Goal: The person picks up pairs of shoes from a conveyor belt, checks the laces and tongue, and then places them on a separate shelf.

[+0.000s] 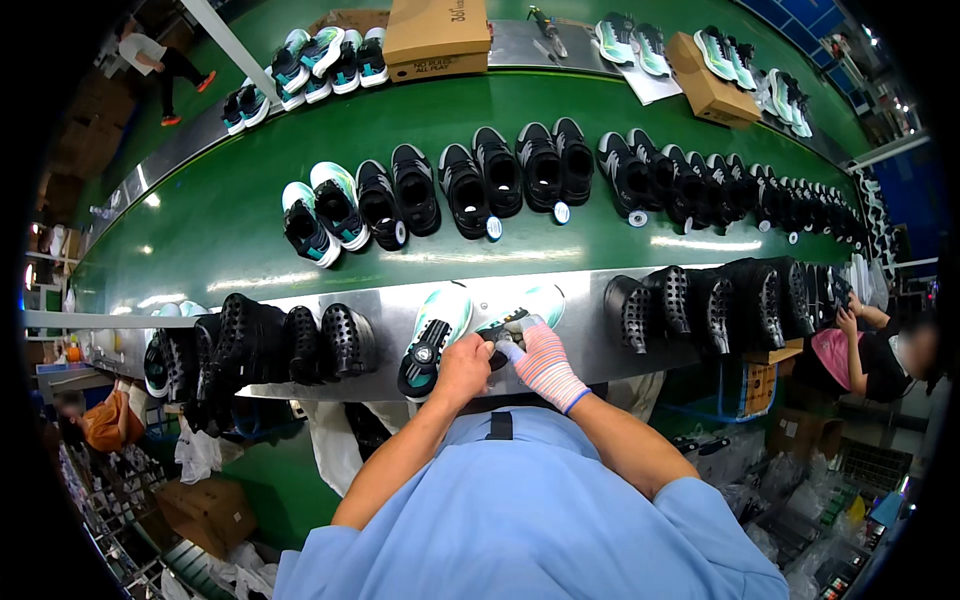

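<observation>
A mint-white and black sneaker (545, 300) lies on the metal ledge in front of me, its toe pointing away. My left hand (464, 367), bare, is closed on the dark heel end of it. My right hand (550, 368), in a striped fingerless-looking glove, has its fingers bent in at the shoe's opening; what they pinch there is hidden. The matching sneaker (440, 320) stands just left of my left hand, with a dark round badge on its tongue.
Beyond the metal ledge (390, 300) runs a green belt (240, 235) with black sneakers (465, 190) in pairs. Black shoes (250, 340) stand on the ledge at left, and more black shoes (715, 300) at right. A shoebox (438, 40) sits on the far ledge. Another person (870, 345) works at far right.
</observation>
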Available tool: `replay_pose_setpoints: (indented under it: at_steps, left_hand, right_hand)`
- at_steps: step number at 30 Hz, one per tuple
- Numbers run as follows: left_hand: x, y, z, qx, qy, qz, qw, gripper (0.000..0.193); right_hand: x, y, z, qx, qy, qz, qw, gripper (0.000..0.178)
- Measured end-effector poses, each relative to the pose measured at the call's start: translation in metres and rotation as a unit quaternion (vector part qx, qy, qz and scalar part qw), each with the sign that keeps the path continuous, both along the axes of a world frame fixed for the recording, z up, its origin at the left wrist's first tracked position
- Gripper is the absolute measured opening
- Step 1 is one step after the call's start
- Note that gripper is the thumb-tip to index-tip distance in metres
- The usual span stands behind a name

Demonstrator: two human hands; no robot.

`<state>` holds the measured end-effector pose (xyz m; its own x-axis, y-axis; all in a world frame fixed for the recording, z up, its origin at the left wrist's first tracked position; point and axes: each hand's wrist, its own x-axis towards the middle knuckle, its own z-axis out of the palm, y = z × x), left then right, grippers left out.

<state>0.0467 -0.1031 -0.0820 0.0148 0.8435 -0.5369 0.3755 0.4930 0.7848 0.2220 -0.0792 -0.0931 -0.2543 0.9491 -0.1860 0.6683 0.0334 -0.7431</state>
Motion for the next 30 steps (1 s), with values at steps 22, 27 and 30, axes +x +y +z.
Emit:
replay_pose_setpoints:
  at_steps: [22,27,30]
  left_hand:
    - [0.001,-0.004,-0.010,0.044,0.012,-0.015,0.999,0.026]
    - [0.004,-0.004,-0.004,0.044,0.007,-0.004,0.999,0.026]
    - [0.003,-0.002,-0.004,0.026,-0.009,0.007,1.000,0.027]
  right_hand:
    - [-0.002,-0.009,-0.011,0.069,0.048,-0.024,0.996,0.033]
    - [-0.023,-0.021,-0.019,0.073,0.010,-0.136,0.988,0.035]
    - [-0.023,-0.019,-0.012,0.071,0.025,-0.133,0.988,0.035]
